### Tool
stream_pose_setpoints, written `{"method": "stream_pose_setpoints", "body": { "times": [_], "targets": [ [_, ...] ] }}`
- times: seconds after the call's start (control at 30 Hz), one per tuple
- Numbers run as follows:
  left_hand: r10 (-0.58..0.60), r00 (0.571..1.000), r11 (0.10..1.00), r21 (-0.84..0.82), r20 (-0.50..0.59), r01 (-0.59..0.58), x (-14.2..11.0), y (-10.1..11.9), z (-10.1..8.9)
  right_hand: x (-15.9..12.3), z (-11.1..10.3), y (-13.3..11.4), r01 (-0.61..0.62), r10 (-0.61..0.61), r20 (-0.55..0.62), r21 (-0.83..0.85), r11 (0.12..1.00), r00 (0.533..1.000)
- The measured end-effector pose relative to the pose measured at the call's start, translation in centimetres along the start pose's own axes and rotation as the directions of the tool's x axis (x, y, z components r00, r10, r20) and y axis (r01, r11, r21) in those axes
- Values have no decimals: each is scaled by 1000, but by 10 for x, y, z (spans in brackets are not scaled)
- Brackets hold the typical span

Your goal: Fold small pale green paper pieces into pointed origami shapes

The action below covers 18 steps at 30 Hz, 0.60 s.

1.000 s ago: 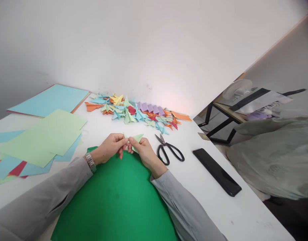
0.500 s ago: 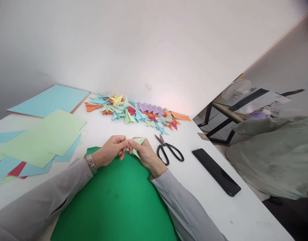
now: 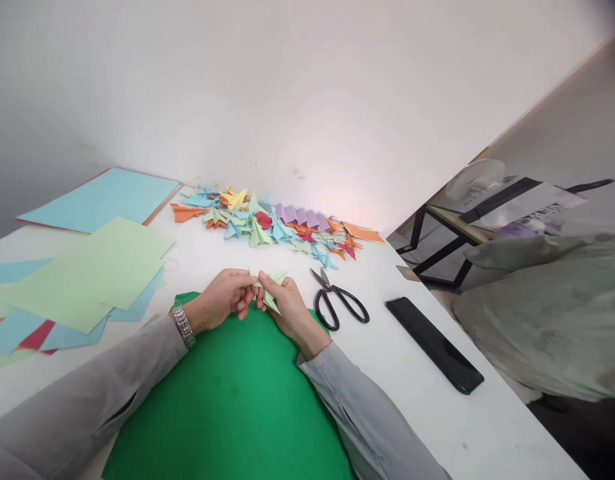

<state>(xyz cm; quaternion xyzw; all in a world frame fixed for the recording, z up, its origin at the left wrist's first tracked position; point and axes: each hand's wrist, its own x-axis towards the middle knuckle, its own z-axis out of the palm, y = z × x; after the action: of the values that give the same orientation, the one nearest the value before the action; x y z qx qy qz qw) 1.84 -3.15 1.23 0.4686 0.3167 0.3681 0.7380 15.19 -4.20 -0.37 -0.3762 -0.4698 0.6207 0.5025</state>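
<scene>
A small folded piece of light green paper (image 3: 272, 305) is pinched between both hands, over the top edge of a large green sheet or cloth (image 3: 232, 400). My left hand (image 3: 222, 300), with a metal watch on the wrist, has its fingertips closed on the paper's left end. My right hand (image 3: 293, 312) grips the other side, thumb pressed on top. Fingers cover part of the folds. Just right of my right hand lies a pair of black-handled scissors (image 3: 337, 300), blades pointing up and left.
A pile of folded paper planes (image 3: 257, 230) in several colours lies along the wall. Loose green sheets (image 3: 97, 273) and a blue-topped paper stack (image 3: 102, 200) are on the left. A long black case (image 3: 432, 343) lies right. Beyond the table edge is a person's sleeve (image 3: 547, 307).
The right thumb has shifted slightly up and left on the folded paper. More of the paper shows beneath that thumb. The view has moved slightly; scissors and pile stay put.
</scene>
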Motion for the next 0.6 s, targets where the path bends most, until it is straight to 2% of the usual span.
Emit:
{"method": "stream_pose_setpoints", "body": {
  "times": [0.13, 0.4, 0.6],
  "targets": [
    [-6, 1000, 997, 76, 7, 6, 0, -1, -1, 1, -1, 1, -16, 16, -16, 1, 1000, 1000],
    [96, 995, 992, 82, -11, -95, -1, -4, 3, 1, -1, 1, 29, -29, 27, 13, 999, 999],
    [146, 989, 984, 110, -23, -143, -2, -5, 3, 0, 0, 1, -35, 36, -9, 76, 997, 999]
  ]
}}
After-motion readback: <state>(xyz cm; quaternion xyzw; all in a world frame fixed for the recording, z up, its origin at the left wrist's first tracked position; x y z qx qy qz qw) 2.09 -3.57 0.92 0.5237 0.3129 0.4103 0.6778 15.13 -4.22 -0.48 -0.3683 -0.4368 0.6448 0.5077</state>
